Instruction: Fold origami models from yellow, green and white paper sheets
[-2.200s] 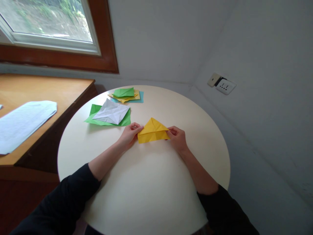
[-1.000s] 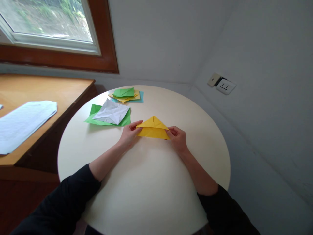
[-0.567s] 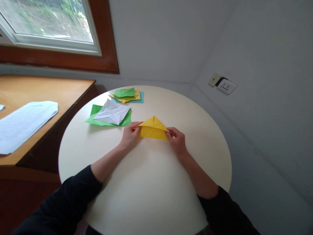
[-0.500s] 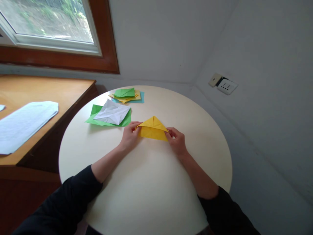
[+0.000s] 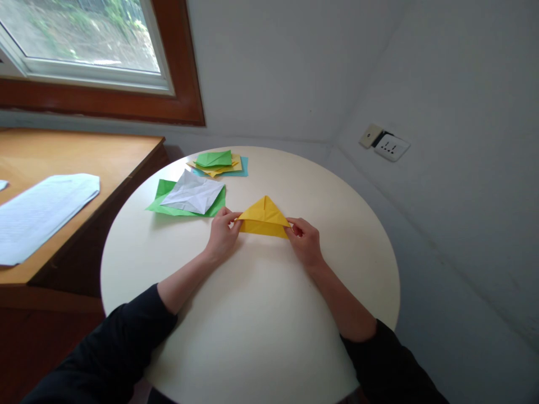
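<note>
A folded sheet of yellow paper (image 5: 264, 212) is held between both hands over the round white table (image 5: 261, 325). Its upper part forms a triangle with the point facing away from me, and a flat strip shows along the near side. My left hand (image 5: 224, 229) pinches the left corner between thumb and fingers. At the right corner, my right hand (image 5: 304, 240) grips the paper the same way, fingers curled. Close beyond my left hand lies a creased white paper (image 5: 193, 193) on top of a green sheet (image 5: 168, 209).
Farther back is a small pile of folded papers, with a green piece (image 5: 214, 159) over yellow and blue ones. A wooden desk (image 5: 122, 151) with printed sheets (image 5: 50, 213) stands at the left. Walls rise behind and at the right, with a socket (image 5: 391, 147).
The triangular top of the yellow paper stands slightly higher and its near strip looks narrower. Both hands keep their hold and have barely shifted.
</note>
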A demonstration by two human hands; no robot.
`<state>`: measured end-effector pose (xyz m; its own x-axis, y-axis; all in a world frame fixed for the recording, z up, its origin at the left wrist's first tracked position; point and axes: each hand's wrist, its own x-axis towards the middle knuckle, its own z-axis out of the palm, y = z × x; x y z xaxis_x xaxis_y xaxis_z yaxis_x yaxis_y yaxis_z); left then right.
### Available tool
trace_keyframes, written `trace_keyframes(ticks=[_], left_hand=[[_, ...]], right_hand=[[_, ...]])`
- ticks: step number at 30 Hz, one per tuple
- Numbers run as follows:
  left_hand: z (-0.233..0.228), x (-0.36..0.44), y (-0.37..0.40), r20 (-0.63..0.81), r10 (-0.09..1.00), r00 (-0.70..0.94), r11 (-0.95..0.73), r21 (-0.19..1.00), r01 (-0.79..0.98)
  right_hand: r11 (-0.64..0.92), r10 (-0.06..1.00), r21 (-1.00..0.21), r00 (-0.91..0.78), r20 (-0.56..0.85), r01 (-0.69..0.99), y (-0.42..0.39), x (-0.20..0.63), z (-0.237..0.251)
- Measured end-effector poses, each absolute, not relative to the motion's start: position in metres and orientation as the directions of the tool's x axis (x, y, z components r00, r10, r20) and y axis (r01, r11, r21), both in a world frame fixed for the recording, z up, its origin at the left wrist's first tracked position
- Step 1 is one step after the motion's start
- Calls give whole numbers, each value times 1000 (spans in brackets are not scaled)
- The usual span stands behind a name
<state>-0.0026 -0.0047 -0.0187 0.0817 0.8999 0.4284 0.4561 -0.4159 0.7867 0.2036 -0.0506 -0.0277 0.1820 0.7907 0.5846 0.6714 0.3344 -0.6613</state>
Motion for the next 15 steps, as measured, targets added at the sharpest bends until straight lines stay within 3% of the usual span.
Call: trace_keyframes(ticks=[4,15], left_hand=[[-19,-4,-5,380,916,126,-389,774,500],[-22,-5,-4,335,938,85,-323,763,559]], right_hand=[[268,841,-763,243,483,588,-53,201,-27],[206,878,-875,312,363,438,-49,202,-34]])
